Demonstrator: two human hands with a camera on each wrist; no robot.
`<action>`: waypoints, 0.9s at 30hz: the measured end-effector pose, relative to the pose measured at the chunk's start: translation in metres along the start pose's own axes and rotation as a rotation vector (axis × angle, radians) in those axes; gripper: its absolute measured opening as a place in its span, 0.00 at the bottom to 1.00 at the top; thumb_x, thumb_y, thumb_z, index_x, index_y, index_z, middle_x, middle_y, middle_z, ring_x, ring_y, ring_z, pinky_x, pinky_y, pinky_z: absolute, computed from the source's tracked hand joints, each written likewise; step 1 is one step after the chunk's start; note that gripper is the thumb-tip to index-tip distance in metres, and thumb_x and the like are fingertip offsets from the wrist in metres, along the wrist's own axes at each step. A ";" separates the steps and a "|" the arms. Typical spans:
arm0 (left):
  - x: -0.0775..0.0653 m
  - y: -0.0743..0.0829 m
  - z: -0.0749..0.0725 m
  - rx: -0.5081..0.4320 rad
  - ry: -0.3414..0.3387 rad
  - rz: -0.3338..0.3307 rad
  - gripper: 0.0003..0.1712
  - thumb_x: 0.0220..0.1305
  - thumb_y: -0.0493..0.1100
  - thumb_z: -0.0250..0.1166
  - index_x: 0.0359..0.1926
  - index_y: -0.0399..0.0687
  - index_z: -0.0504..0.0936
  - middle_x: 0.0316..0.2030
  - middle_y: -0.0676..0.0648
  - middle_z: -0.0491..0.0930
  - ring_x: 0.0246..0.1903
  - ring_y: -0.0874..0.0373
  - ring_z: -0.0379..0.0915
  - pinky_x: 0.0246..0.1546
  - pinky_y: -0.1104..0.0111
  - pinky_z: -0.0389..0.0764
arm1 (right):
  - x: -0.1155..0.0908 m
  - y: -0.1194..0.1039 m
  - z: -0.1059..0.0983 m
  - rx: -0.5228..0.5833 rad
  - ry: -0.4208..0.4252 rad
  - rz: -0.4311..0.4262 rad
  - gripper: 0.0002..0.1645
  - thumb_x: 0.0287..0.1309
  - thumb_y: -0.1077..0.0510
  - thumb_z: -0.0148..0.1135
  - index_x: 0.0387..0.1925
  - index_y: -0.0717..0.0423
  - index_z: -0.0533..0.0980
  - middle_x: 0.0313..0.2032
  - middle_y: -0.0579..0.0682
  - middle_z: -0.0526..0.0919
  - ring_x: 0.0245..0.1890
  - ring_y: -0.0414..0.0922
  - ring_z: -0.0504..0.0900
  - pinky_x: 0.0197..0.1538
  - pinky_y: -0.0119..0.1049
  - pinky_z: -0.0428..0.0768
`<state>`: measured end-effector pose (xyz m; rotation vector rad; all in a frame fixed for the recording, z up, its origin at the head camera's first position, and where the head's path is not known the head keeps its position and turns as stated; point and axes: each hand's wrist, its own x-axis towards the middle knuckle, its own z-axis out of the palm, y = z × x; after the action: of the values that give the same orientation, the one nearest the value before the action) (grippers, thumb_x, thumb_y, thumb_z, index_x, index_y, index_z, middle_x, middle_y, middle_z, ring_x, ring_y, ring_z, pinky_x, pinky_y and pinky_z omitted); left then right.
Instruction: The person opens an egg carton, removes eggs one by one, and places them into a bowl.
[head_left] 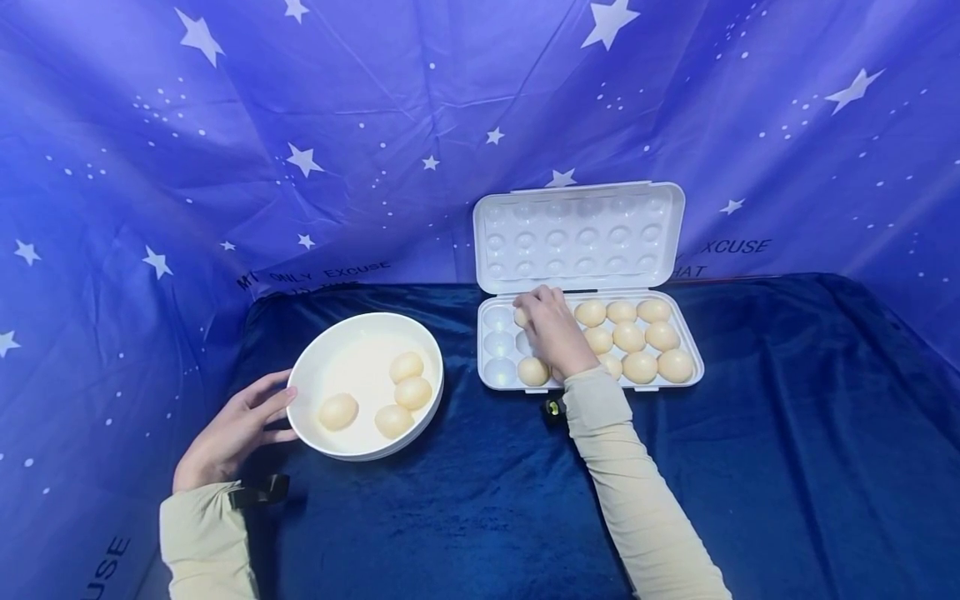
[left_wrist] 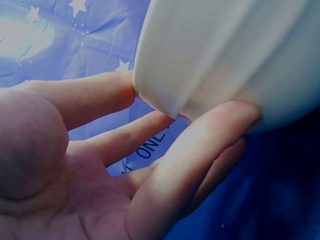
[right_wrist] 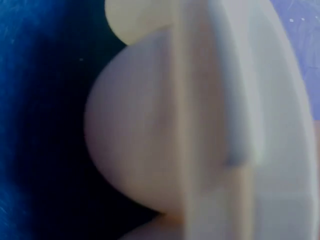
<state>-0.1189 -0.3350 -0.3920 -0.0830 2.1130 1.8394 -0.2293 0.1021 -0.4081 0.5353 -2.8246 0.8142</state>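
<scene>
- A person's right hand (head_left: 553, 332) reached over a white plastic egg box (head_left: 498, 344), fingers bent down around an egg (head_left: 521, 317) in the back row, second column from the left. The fingers covered most of this egg, so I could not tell its long axis.
- The egg box lay lengthwise from left to right, its lid (head_left: 577, 240) hinged open along the back and standing upright. Other eggs (head_left: 640, 367) sat in rows, most looking wider from left to right.
- The left hand (head_left: 238, 423) pinched a white bowl (head_left: 337, 358) at its left side, thumb at the rim, fingers against the outer wall.
- Inside the bowl, four eggs (head_left: 338, 412) lay on their sides, long axes roughly left to right: three grouped at the right, one apart at the left.
- Dark blue cloth (head_left: 450, 517) spread underneath.
</scene>
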 end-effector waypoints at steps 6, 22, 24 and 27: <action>0.000 0.001 0.001 -0.004 0.004 -0.009 0.22 0.77 0.46 0.54 0.67 0.49 0.63 0.43 0.64 0.82 0.43 0.68 0.81 0.41 0.66 0.86 | -0.001 -0.002 -0.006 0.024 0.000 0.005 0.21 0.63 0.71 0.58 0.57 0.61 0.74 0.55 0.60 0.74 0.58 0.58 0.70 0.60 0.53 0.73; -0.001 0.000 0.002 -0.020 -0.002 -0.006 0.17 0.76 0.46 0.55 0.62 0.57 0.67 0.42 0.64 0.83 0.43 0.68 0.81 0.41 0.65 0.86 | -0.005 -0.022 -0.026 0.041 0.017 -0.076 0.22 0.68 0.66 0.57 0.62 0.61 0.72 0.56 0.60 0.75 0.60 0.57 0.72 0.65 0.51 0.71; -0.001 0.000 0.001 -0.013 -0.007 0.003 0.17 0.76 0.46 0.54 0.63 0.57 0.67 0.43 0.64 0.82 0.43 0.68 0.81 0.41 0.65 0.86 | -0.005 -0.025 -0.028 0.043 0.027 -0.101 0.22 0.68 0.66 0.57 0.62 0.61 0.72 0.56 0.60 0.75 0.59 0.57 0.73 0.64 0.50 0.72; -0.001 -0.001 0.001 -0.012 -0.007 0.007 0.16 0.77 0.45 0.54 0.62 0.57 0.67 0.42 0.63 0.83 0.42 0.67 0.81 0.41 0.65 0.86 | -0.006 -0.031 -0.032 0.046 0.036 -0.133 0.22 0.68 0.65 0.57 0.62 0.62 0.72 0.55 0.60 0.75 0.58 0.56 0.73 0.64 0.49 0.72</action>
<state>-0.1179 -0.3344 -0.3925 -0.0717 2.1005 1.8532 -0.2105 0.0969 -0.3672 0.6992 -2.7092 0.8564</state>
